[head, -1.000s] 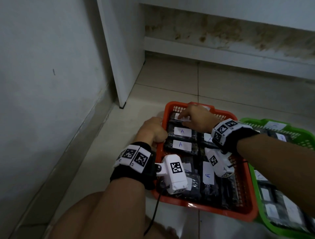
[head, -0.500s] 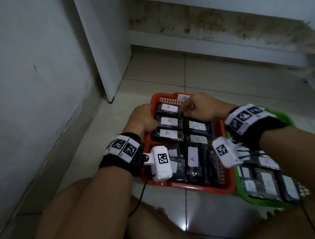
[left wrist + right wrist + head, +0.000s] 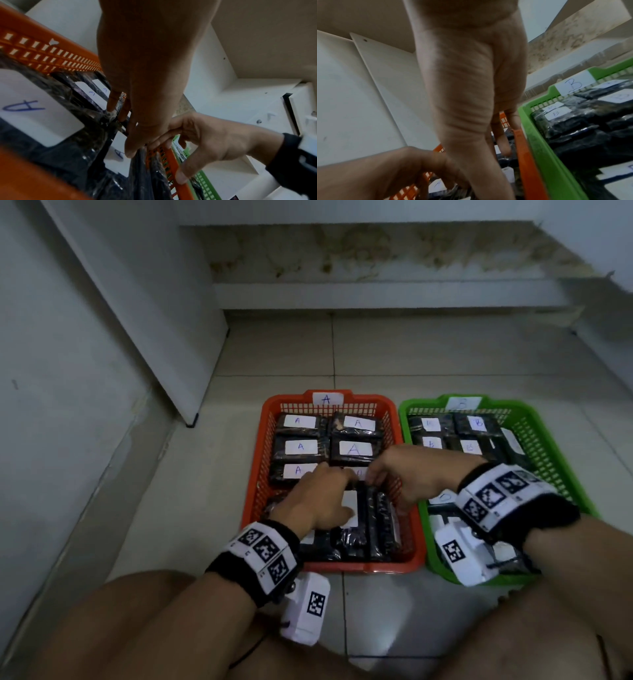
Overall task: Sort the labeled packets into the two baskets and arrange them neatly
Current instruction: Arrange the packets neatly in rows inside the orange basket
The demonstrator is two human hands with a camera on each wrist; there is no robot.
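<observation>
Both hands have moved from the far rows to the near half of the orange basket. The left hand and right hand press extended fingers on upright A packets. The green basket holds B packets; sorting appears finished, with tidying remaining.

We count two baskets, one orange basket and one green basket, two hands, and perhaps ten A-labelled packets.
</observation>
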